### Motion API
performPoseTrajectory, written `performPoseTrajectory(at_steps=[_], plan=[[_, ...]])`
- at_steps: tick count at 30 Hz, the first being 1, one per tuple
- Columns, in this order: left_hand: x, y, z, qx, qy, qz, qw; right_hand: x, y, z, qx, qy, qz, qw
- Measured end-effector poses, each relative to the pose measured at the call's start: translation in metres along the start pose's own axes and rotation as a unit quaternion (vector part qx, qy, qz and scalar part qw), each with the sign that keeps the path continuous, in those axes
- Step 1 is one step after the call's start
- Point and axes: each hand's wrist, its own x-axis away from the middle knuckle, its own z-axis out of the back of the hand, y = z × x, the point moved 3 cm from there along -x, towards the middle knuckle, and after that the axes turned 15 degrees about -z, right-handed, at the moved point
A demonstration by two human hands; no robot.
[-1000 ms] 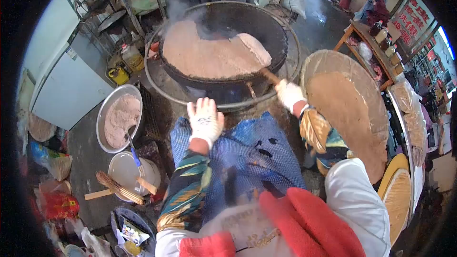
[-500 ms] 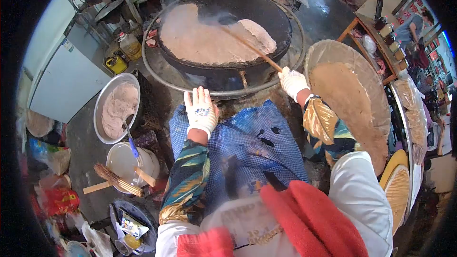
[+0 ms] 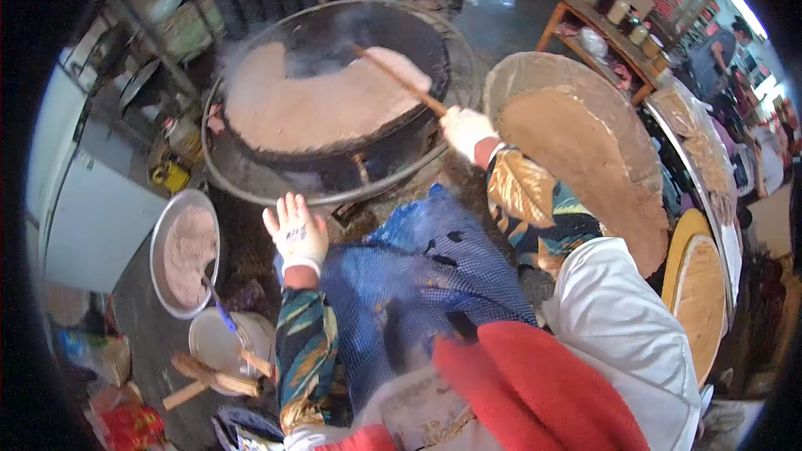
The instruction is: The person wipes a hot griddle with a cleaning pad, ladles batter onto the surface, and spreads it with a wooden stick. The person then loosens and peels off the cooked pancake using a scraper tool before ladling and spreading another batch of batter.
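My right hand (image 3: 468, 132), in a white glove, grips a long wooden stick (image 3: 401, 82) that reaches over a big round black griddle (image 3: 426, 38). Pinkish-brown batter (image 3: 313, 113) covers much of the griddle's near and left part, and steam rises from it. The stick's far end lies near the dark middle, partly blurred by steam. Gloved too, my left hand (image 3: 299, 232) is held with fingers spread by the metal ring (image 3: 330, 199) around the griddle; whether it touches the ring I cannot tell. It holds nothing.
To the right lies a large round tray (image 3: 518, 83) with brown flat sheets. At left are a metal bowl (image 3: 160, 271) of batter with a ladle, and a white bucket (image 3: 205, 338) with brushes. A wooden table (image 3: 576, 12) holds jars. A person (image 3: 717, 54) stands far right.
The stick's far end has swung from the griddle's right edge toward its middle, still in my right hand. The view has turned, so the griddle appears further left. My left hand stays spread.
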Motion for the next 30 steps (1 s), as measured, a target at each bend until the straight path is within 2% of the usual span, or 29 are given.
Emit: performPoseTrajectory(at_steps=[1, 3, 4, 5, 6, 7, 9, 10, 11, 13, 15, 16, 17, 18, 19, 21, 23, 24, 28, 30], plan=[[-0.004, 0.001, 0.017, 0.022, -0.013, 0.006, 1.0, 0.011, -0.014, 0.021, -0.044, -0.029, -0.077, 0.996], [-0.009, -0.002, 0.02, 0.05, -0.023, 0.023, 0.998, 0.033, -0.026, 0.038, -0.013, -0.082, -0.025, 0.996], [-0.005, -0.008, 0.007, 0.043, -0.012, 0.023, 0.999, 0.034, -0.017, 0.025, -0.104, -0.096, -0.044, 0.989], [-0.004, -0.014, -0.007, 0.032, -0.004, 0.025, 0.999, 0.027, -0.005, 0.02, -0.07, -0.061, -0.077, 0.993], [-0.006, -0.017, -0.014, 0.02, -0.02, 0.031, 0.999, 0.019, 0.007, 0.021, -0.109, -0.078, -0.144, 0.98], [-0.005, -0.022, -0.014, 0.0, -0.046, 0.042, 0.998, 0.015, 0.008, 0.031, -0.113, -0.075, -0.154, 0.979], [0.0, -0.029, -0.014, 0.001, -0.083, 0.05, 0.995, 0.009, -0.007, 0.04, -0.111, -0.144, -0.156, 0.971], [-0.001, -0.031, -0.015, -0.003, -0.09, 0.057, 0.994, 0.015, -0.01, 0.039, -0.131, -0.085, -0.135, 0.978], [-0.002, -0.031, -0.013, -0.006, -0.099, 0.066, 0.993, 0.022, -0.013, 0.041, -0.119, -0.1, -0.115, 0.981], [-0.001, -0.037, -0.018, -0.001, -0.09, 0.078, 0.993, 0.02, 0.001, 0.011, -0.007, -0.074, -0.096, 0.993], [0.001, -0.045, -0.017, 0.0, -0.077, 0.077, 0.994, 0.003, 0.016, -0.01, -0.036, -0.036, -0.114, 0.992], [0.001, -0.046, -0.012, -0.002, -0.084, 0.079, 0.993, 0.001, 0.007, 0.003, -0.083, -0.062, -0.139, 0.985], [-0.003, -0.041, -0.005, -0.003, -0.089, 0.079, 0.993, 0.002, -0.003, 0.026, -0.128, -0.087, -0.165, 0.974], [-0.013, -0.022, 0.021, 0.042, -0.104, 0.059, 0.992, 0.014, -0.011, 0.037, -0.139, -0.066, -0.123, 0.98], [-0.019, 0.001, 0.047, 0.089, -0.114, 0.039, 0.989, 0.023, -0.02, 0.045, -0.118, -0.086, -0.108, 0.983], [-0.016, 0.043, 0.031, 0.116, 0.007, -0.039, 0.992, 0.027, -0.021, 0.03, -0.069, -0.155, -0.115, 0.979], [-0.011, 0.072, -0.003, 0.07, 0.03, -0.067, 0.995, 0.006, 0.013, -0.007, -0.033, -0.116, -0.126, 0.985], [-0.013, 0.076, -0.003, 0.049, 0.012, -0.054, 0.997, 0.003, 0.009, 0.022, -0.089, -0.136, -0.223, 0.961], [-0.006, 0.069, -0.005, 0.037, -0.015, -0.039, 0.998, 0.021, -0.023, 0.05, -0.068, -0.158, -0.152, 0.973], [-0.005, 0.066, -0.005, 0.043, 0.004, -0.04, 0.998, 0.027, -0.019, 0.026, -0.029, -0.182, -0.118, 0.976]])
